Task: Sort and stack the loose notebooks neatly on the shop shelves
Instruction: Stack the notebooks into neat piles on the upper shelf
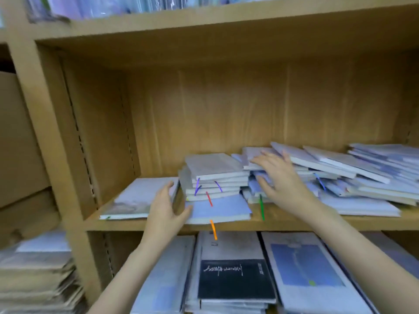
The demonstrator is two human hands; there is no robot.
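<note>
Down on the lower shelf, nearest to us, a black notebook [235, 278] lies on top of a pile, with pale blue ones flat on either side of it. Above, on the middle shelf [294, 222], is the work in hand. Her left hand [164, 206] is open, fingers spread, at the near left corner of a short stack of notebooks [215, 177] with coloured ribbons hanging from them; it looks to be touching the bottom book but grips nothing. Her right hand [280, 175] is also open, palm down, over the edge of the loose heap [340, 175] that slumps away to the right, holding nothing that I can see. One large notebook [138, 197] lies alone at the left.

She seems about to square the stack, or feed it from the heap. To do it well, I'd brace the stack with the left hand while the right lifts books off the top of the heap, not from the middle, since those slanted ones would slide. Matching sizes first and tucking in ribbons would keep edges flush.
</note>
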